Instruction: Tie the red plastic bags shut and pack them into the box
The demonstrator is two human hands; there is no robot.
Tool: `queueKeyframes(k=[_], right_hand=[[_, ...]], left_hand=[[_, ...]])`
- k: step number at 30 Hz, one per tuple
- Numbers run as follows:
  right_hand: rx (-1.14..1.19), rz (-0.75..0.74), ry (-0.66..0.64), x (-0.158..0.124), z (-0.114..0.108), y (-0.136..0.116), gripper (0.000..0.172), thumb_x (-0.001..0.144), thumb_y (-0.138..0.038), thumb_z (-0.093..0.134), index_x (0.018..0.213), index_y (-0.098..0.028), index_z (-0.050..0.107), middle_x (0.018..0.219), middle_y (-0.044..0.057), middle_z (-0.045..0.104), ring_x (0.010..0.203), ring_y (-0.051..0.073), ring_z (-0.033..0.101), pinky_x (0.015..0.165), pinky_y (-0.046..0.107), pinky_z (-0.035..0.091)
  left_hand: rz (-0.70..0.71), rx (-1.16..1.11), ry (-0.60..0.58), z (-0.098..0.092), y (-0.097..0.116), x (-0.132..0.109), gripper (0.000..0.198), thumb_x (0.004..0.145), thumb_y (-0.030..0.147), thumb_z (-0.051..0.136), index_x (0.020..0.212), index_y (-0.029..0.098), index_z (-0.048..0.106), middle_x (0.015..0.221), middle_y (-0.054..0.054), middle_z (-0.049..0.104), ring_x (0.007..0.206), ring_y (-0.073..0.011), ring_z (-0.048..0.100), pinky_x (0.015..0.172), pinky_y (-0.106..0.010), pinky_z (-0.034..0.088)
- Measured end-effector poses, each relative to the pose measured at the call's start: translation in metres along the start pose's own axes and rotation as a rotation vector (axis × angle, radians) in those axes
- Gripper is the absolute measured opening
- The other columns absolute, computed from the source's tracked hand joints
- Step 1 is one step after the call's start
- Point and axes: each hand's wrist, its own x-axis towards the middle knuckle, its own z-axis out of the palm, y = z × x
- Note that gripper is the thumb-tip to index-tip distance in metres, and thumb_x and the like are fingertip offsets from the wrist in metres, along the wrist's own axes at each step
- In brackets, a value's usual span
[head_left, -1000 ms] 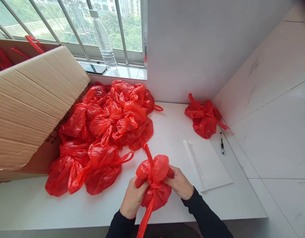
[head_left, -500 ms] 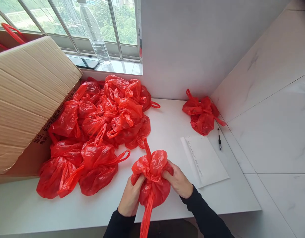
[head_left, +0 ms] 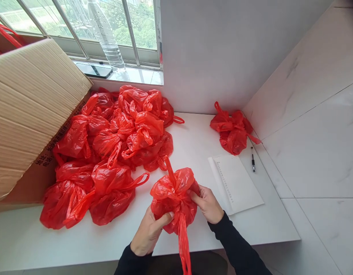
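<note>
- White table (head_left: pixel 190 143): the surface across the lower frame, bearing most items below.
- Cardboard box (head_left: pixel 35 95): open, at the left edge; red straps (head_left: pixel 8 38) show above its rim at upper left.
- Heap of red bags (head_left: pixel 119 133): left of centre, beside the box; several are visibly knotted, with loose loops.
- Sheet of paper (head_left: pixel 241 183): right of centre, a column of small marks along its left side.
- Lone red bag (head_left: pixel 233 131): upper right of centre, near the tiled wall, apart from the heap; apparently tied.
- Held red bag (head_left: pixel 179 183): lower centre, above the table's near edge. Its neck is gathered at a knot, straps extending above and below; tying appears done, opening not. Its contents cannot be told.
- Water bottle (head_left: pixel 109 42): upper left, on the sill.
- Left hand (head_left: pixel 147 231) and right hand (head_left: pixel 209 204): both partly closed, gripping the bag's opposite sides, thumbs in front.
- Phone (head_left: pixel 94 70): beside the bottle.
- Pen (head_left: pixel 253 160): right, beyond the paper, unheld.
</note>
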Motion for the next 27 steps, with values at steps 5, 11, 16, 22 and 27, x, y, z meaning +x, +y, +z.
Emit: queueKeyframes(k=[5,11,16,22,27], right_hand=[[-0.066,0.071,0.085,-0.001,-0.004,0.007,0.040,0.091,-0.052,0.057,0.080,-0.015,0.066,0.076,0.003,0.067,0.070,0.015,0.059,0.067,0.028,0.047],[-0.060,0.081,-0.111,-0.008,0.004,-0.002,0.042,0.091,-0.051,0.058,0.117,-0.017,0.062,0.107,0.009,0.070,0.096,0.022,0.065,0.083,0.035,0.054],[-0.135,0.047,-0.094,-0.011,0.006,0.002,0.035,0.087,-0.043,0.066,0.113,-0.018,0.063,0.108,0.008,0.070,0.098,0.023,0.066,0.082,0.036,0.055],[-0.138,-0.025,-0.023,-0.009,0.008,0.004,0.029,0.087,-0.041,0.066,0.105,-0.018,0.067,0.103,0.007,0.072,0.095,0.023,0.066,0.086,0.037,0.053],[-0.069,-0.038,0.068,-0.008,0.008,0.007,0.032,0.089,-0.042,0.064,0.112,-0.020,0.066,0.112,0.008,0.071,0.107,0.026,0.064,0.097,0.041,0.050]], left_hand=[[-0.002,0.023,0.071,0.003,0.002,0.003,0.029,0.082,0.032,0.071,0.108,0.020,0.064,0.100,-0.007,0.070,0.091,-0.0218,0.064,0.085,-0.036,0.051],[0.028,0.047,0.146,0.003,0.005,0.006,0.029,0.082,0.033,0.071,0.108,0.020,0.068,0.104,-0.009,0.072,0.096,-0.0250,0.065,0.088,-0.038,0.051],[0.003,0.087,0.161,0.003,0.003,0.006,0.027,0.083,0.035,0.069,0.105,0.019,0.071,0.106,-0.010,0.072,0.097,-0.0256,0.065,0.090,-0.037,0.050],[-0.109,0.032,0.250,0.006,-0.002,0.008,0.032,0.077,0.044,0.073,0.091,0.016,0.068,0.091,-0.009,0.071,0.086,-0.0260,0.065,0.076,-0.038,0.055],[-0.090,-0.152,0.211,0.014,0.005,0.006,0.046,0.082,0.038,0.070,0.122,0.019,0.059,0.114,-0.013,0.068,0.101,-0.0272,0.065,0.077,-0.035,0.056]])
